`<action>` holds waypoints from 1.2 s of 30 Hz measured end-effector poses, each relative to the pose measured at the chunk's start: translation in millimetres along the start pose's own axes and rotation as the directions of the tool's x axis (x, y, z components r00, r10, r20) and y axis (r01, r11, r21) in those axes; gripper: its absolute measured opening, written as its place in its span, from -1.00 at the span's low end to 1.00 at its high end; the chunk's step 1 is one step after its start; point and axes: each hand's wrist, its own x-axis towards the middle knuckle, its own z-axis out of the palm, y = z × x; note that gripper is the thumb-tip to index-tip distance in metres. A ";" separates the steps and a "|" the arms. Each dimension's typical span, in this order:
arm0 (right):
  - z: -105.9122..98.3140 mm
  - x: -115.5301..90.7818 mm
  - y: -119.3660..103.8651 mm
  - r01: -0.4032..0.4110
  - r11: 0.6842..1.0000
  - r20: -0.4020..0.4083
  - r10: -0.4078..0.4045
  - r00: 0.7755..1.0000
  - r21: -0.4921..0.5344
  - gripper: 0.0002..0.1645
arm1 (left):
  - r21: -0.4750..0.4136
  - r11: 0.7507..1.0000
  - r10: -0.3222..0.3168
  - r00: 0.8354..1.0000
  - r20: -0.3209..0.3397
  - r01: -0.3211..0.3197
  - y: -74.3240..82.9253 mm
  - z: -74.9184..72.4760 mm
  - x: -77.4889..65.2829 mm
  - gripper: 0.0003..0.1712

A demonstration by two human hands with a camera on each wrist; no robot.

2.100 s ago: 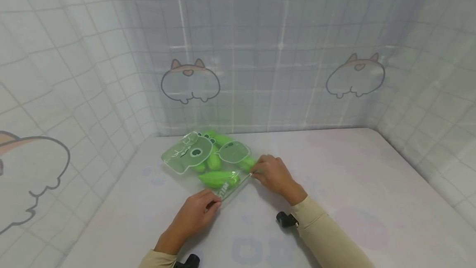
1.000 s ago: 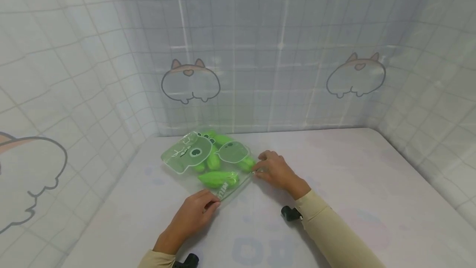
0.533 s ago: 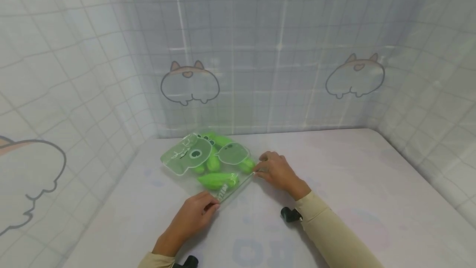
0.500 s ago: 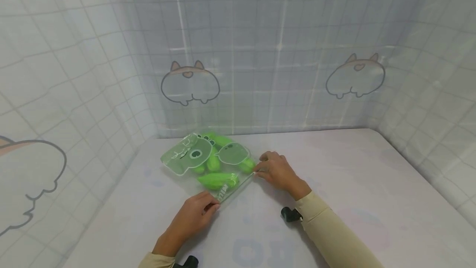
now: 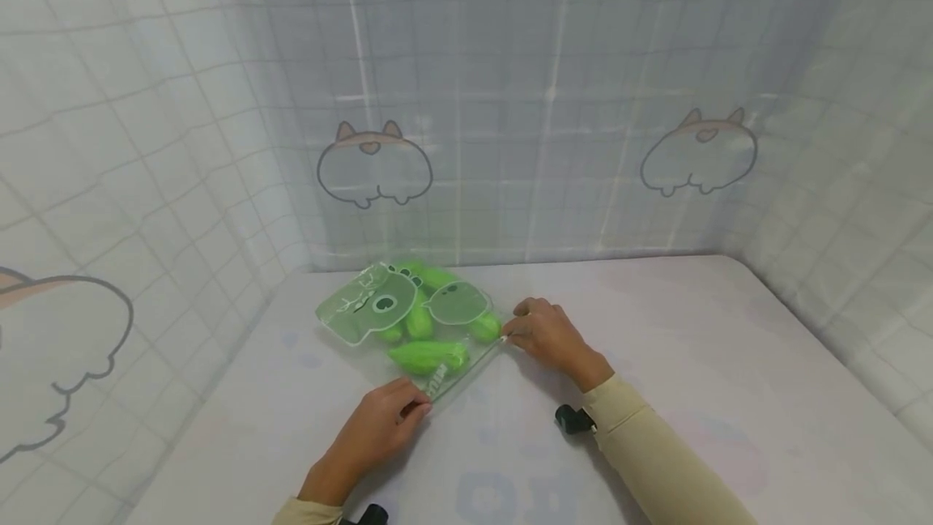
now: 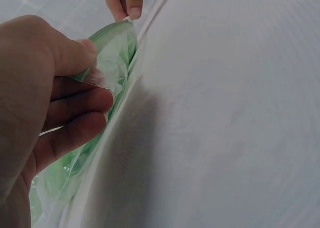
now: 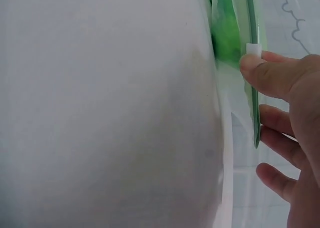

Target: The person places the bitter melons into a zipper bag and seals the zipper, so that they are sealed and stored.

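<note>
A clear slider zip bag (image 5: 364, 310) with a green frog print lies on the table, several bright green, elongated vegetable-like pieces (image 5: 428, 356) inside it. My left hand (image 5: 375, 428) pinches the near corner of its zip edge between thumb and fingers; in the left wrist view the plastic passes under the thumb. At the far end of that edge, my right hand (image 5: 550, 337) pinches the small white slider (image 7: 253, 50) between thumb and index finger. In the right wrist view the other fingers spread behind the green zip strip. What exactly the green pieces are, I cannot tell.
A pale printed table (image 5: 656, 363) extends to the right and in front of the bag. Grid-patterned curtains with cartoon animals (image 5: 375, 164) close off the back and both sides. Dark wrist cameras (image 5: 573, 420) sit under both sleeves.
My right hand has shifted slightly to the right along the zip edge, with a short finger adjustment. The left hand keeps its pinch almost in place. The bag barely moves.
</note>
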 end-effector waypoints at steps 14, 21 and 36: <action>3.8 -1.2 -3.0 -0.023 1.000 -0.019 0.023 1.000 -0.011 -0.85 | 0.006 1.000 0.023 1.000 -0.016 -0.023 0.4 -2.8 5.7 -0.83; 4.6 -2.2 -6.2 -0.057 0.997 -0.029 0.055 0.998 -0.058 -0.87 | -0.003 1.000 -0.002 1.000 0.012 0.002 3.1 -1.4 4.1 -0.84; 5.5 -1.2 5.8 -0.124 0.992 -0.075 0.122 0.990 -0.032 -0.87 | -0.015 1.000 0.024 1.000 -0.009 -0.024 -0.6 1.0 2.3 -0.81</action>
